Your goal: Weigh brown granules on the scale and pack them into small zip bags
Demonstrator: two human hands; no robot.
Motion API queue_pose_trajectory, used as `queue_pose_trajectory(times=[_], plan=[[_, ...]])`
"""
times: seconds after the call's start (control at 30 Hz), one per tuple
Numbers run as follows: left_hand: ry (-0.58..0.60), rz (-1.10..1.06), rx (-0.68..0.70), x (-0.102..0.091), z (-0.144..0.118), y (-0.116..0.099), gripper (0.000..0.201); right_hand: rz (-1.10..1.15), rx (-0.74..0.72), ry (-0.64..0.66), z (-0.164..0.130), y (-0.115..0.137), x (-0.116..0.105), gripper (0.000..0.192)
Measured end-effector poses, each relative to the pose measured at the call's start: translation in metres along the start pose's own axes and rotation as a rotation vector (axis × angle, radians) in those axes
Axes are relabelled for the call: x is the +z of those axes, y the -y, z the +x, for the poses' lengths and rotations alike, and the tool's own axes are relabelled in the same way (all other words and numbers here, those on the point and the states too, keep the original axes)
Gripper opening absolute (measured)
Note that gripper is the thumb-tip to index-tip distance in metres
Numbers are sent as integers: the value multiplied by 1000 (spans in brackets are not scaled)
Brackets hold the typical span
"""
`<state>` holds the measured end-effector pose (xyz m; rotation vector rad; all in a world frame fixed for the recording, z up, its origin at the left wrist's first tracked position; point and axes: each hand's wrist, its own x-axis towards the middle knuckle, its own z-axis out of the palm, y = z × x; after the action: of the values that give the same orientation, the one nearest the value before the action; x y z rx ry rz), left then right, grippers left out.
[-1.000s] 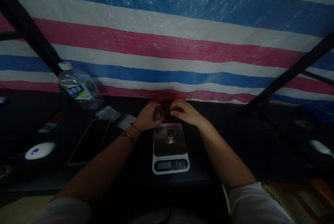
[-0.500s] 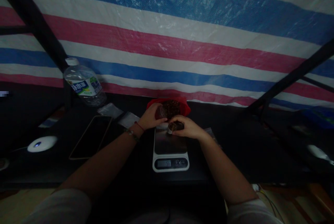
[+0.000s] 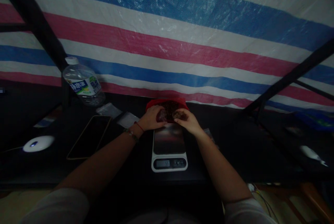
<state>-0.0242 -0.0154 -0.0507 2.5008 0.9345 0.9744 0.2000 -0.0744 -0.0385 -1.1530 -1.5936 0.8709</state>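
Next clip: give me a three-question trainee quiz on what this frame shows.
1. True or false: the scale's platform is bare.
2. Which lies nearest the phone? A) water bottle B) white mouse C) small clear bags
3. Fill in: both the left hand and the right hand are at the ____ bag of dark pieces.

Key: 1 true; 2 C; 3 red.
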Motion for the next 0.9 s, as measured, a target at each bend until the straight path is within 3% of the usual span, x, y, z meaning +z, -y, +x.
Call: queue_pose_trajectory(times=[0.27,0.4,0.53,0.7,0.9], plan=[[-38,-16,9,0,-1,-11,68,-213,-51,-123,9,7,19,43],[-70,-58,-14,1,-1,-17,65,-361,-179,-27,13,23,19,27],[-103,-132,-23,2,-2,-19,65,-399,-296,107,20,38,14,29],[-169,-215,-25,5,-3,-13,63,-347,-276,169,30,49,17,44],[-227,-300,-68,3,-4,-9,48,-283,-235,142,28,39,16,53]])
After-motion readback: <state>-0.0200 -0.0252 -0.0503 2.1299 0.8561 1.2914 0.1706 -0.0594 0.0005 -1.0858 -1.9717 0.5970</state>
